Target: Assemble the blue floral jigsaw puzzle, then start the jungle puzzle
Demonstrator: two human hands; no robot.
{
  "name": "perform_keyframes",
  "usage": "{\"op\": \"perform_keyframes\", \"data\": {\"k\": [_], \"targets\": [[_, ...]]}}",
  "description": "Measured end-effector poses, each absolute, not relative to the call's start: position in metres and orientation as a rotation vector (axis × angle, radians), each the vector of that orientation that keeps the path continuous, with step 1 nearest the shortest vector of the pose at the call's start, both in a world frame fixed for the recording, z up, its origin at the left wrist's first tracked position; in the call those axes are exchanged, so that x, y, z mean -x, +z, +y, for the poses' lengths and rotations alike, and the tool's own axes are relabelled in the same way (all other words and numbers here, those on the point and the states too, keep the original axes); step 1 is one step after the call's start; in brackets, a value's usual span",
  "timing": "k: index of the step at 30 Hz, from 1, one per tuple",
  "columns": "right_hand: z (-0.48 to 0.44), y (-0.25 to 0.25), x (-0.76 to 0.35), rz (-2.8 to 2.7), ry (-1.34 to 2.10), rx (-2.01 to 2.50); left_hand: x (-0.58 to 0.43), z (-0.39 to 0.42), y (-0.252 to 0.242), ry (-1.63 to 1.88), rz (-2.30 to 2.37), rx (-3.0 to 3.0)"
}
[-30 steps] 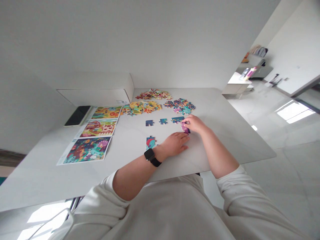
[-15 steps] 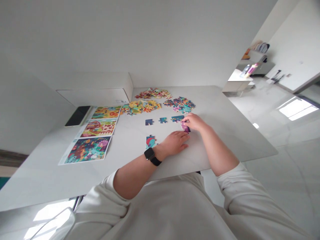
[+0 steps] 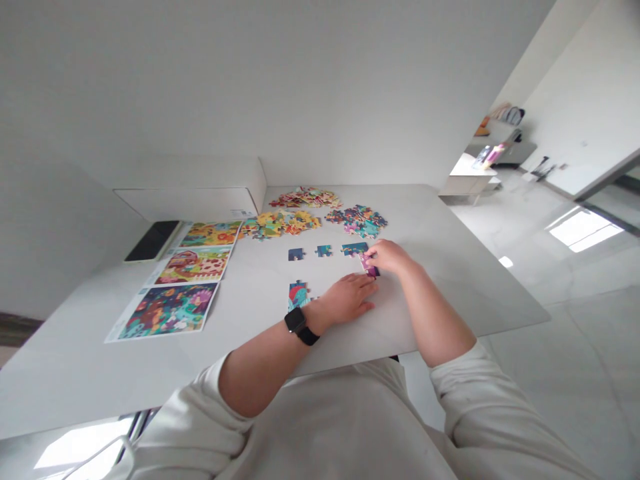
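Observation:
My right hand is closed in a pinch on a purple puzzle piece that lies on the white table. My left hand, with a black watch on the wrist, rests flat on the table with fingers stretched toward that piece. A teal and red joined piece lies just left of my left wrist. Three single blue pieces lie in a row beyond my hands.
Piles of loose pieces lie at the back: blue and pink, yellow, red. A sheet with three pictures lies at the left. A white box and a black phone are behind the sheet.
Both hands stay almost where they were on the purple piece. The camera has tilted slightly, so the whole table appears a little lower in view.

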State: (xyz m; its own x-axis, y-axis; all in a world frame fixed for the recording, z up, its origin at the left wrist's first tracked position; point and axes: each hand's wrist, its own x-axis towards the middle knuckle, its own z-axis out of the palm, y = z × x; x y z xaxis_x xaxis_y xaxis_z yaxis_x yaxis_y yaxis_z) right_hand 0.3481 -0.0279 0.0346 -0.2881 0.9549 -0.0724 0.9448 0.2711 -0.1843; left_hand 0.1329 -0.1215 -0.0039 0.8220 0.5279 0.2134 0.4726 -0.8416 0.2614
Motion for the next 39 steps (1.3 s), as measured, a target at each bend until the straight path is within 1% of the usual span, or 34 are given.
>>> {"op": "perform_keyframes", "data": {"k": [5, 10, 15, 20, 22, 25, 27, 31, 33, 39], "targets": [[-0.034, 0.039, -0.343, -2.454, 0.298, 1.861, -0.131, -0.121, 0.004, 0.541, 0.753, -2.775], [-0.032, 0.041, -0.343, -2.450, 0.369, 1.834, -0.117, -0.104, 0.045, 0.843, 0.756, -2.622], [-0.027, 0.042, -0.344, -2.290, 0.342, 1.879, -0.080, -0.077, 0.094, 1.095, 1.110, -2.335], [-0.024, 0.044, -0.342, -2.210, 0.441, 1.738, -0.046, -0.053, 0.128, 1.308, 1.446, -2.109], [-0.020, 0.051, -0.341, -2.226, 0.515, 1.685, -0.036, -0.041, 0.137, 1.276, 1.467, -2.101], [-0.008, 0.072, -0.339, -2.237, 0.614, 1.588, -0.025, -0.023, 0.143, 1.078, 1.410, -2.211], [0.005, 0.088, -0.336, -2.170, 0.598, 1.526, -0.021, -0.012, 0.141, 0.966, 1.359, -2.289], [0.036, 0.112, -0.324, -1.996, 0.486, 1.467, -0.013, 0.000, 0.131, 1.053, 1.406, -2.288], [0.052, 0.117, -0.317, -1.953, 0.446, 1.454, -0.006, 0.002, 0.128, 1.086, 1.441, -2.270], [0.091, 0.106, -0.307, -1.963, 0.479, 1.467, 0.021, 0.007, 0.135, 0.937, 1.516, -2.258]]}}
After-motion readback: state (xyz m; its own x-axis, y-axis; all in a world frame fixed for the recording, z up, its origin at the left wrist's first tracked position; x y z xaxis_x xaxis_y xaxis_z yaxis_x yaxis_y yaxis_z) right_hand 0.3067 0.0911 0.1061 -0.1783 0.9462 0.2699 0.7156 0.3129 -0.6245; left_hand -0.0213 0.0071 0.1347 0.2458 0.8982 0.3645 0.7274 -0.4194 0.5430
